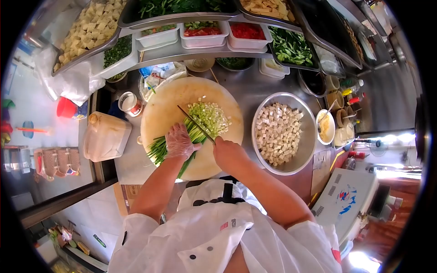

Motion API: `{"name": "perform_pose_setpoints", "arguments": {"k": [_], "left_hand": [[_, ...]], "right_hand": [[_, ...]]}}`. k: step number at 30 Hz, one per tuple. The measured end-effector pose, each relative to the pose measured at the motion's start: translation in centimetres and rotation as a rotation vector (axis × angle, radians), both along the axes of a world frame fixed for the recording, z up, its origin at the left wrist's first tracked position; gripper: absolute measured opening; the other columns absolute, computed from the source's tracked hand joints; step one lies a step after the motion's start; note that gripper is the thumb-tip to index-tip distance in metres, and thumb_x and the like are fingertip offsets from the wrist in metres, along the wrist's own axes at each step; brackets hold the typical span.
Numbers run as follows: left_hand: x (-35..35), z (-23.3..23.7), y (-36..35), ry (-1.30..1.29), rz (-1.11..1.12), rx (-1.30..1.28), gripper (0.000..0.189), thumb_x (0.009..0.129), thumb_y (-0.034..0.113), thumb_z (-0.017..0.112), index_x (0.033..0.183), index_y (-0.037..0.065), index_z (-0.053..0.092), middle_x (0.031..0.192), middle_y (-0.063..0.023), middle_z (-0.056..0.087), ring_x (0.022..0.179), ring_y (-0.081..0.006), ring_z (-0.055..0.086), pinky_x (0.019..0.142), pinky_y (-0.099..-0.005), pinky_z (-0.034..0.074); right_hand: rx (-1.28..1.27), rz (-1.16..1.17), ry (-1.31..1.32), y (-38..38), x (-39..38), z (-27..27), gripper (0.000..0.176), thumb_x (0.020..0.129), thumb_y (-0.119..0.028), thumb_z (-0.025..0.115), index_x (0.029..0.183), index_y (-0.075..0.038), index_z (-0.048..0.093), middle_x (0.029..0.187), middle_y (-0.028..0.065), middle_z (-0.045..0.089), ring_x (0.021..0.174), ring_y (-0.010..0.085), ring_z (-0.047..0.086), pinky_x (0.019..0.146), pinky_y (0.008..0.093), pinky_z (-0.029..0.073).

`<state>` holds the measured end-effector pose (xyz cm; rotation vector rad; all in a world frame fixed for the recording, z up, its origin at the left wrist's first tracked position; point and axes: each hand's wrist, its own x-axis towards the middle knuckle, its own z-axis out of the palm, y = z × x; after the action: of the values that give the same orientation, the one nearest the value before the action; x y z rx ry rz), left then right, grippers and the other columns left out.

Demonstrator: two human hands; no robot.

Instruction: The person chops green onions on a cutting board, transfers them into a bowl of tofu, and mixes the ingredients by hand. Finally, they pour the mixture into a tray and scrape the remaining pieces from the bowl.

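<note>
Left hand (pixel 178 140), fingers bent, holds green onions (pixel 158 149) down on the board (pixel 175 93); right hand (pixel 225 153) closed round the knife (pixel 195 123). Best keep fingertips tucked for safe, even cuts.

Both arms reach up from the bottom of the frame and converge toward its centre. The left forearm (pixel 159 179) slants up and to the right from the lower left, its wrist nearly in line with the left hand (pixel 177 142), which lies palm down just left of centre. Its fingers are bunched and point toward the top of the frame, the thumb out to the right (a thin, clear glove covers this hand only). The right forearm (pixel 261 182) slants up and to the left from the lower right, ending in the bare right hand (pixel 227 151), its fingers curled into a closed grip.
</note>
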<state>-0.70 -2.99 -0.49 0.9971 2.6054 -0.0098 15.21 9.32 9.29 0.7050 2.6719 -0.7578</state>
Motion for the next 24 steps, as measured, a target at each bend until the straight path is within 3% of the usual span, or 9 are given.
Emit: {"name": "perform_pose_setpoints", "arguments": {"k": [4,7,10,13,16,24], "left_hand": [[-0.1,0.2,0.1,-0.013,-0.009,-0.012,0.114,0.064,0.061,0.091,0.148,0.001,0.044,0.136,-0.0137,0.054,0.130,-0.0326,0.052,0.108,-0.0461,0.043],[-0.2,0.0,0.3,0.014,-0.012,-0.016,0.115,0.064,0.062,0.090,0.149,0.001,0.044,0.138,-0.0137,0.053,0.131,-0.0322,0.051,0.108,-0.0468,0.043],[-0.4,0.9,0.6,0.011,-0.025,-0.053,0.117,0.063,0.062,0.090,0.151,0.001,0.043,0.139,-0.0131,0.053,0.132,-0.0319,0.050,0.109,-0.0476,0.042],[-0.5,1.0,0.7,-0.031,-0.004,-0.073,0.119,0.063,0.062,0.090,0.152,0.000,0.041,0.140,-0.0134,0.052,0.133,-0.0321,0.050,0.109,-0.0478,0.042],[-0.1,1.4,0.5,-0.015,0.006,-0.065,0.120,0.063,0.063,0.090,0.152,-0.002,0.040,0.140,-0.0143,0.052,0.133,-0.0326,0.050,0.110,-0.0476,0.042],[0.0,-0.8,-0.2,-0.009,0.031,-0.041,0.119,0.066,0.064,0.089,0.151,-0.002,0.040,0.141,-0.0157,0.051,0.133,-0.0337,0.049,0.111,-0.0457,0.042]], "right_hand": [[-0.065,-0.001,-0.070,0.5,-0.7,-0.5,0.022,0.099,-0.013,0.054,0.113,0.004,0.055,0.091,0.0267,0.074,0.088,0.0452,0.075,0.081,0.0536,0.060],[-0.083,-0.015,-0.048,0.7,-1.6,-5.0,0.025,0.107,-0.022,0.048,0.109,0.002,0.055,0.087,0.0284,0.073,0.084,0.0470,0.073,0.079,0.0569,0.058],[-0.096,-0.092,-0.003,0.4,-2.9,-9.5,0.026,0.107,-0.024,0.048,0.109,0.000,0.055,0.086,0.0290,0.072,0.083,0.0480,0.072,0.078,0.0582,0.057],[-0.106,-0.119,0.094,0.3,-2.6,-10.6,0.026,0.106,-0.027,0.049,0.107,-0.002,0.056,0.084,0.0287,0.071,0.082,0.0488,0.071,0.077,0.0591,0.056],[-0.108,-0.113,0.185,1.7,-1.9,-9.0,0.026,0.106,-0.028,0.050,0.105,-0.002,0.055,0.083,0.0284,0.070,0.080,0.0497,0.069,0.076,0.0594,0.055],[-0.043,-0.024,0.017,-0.3,0.0,0.4,0.022,0.106,-0.021,0.050,0.107,0.001,0.056,0.088,0.0263,0.073,0.083,0.0457,0.074,0.079,0.0550,0.059]]}}
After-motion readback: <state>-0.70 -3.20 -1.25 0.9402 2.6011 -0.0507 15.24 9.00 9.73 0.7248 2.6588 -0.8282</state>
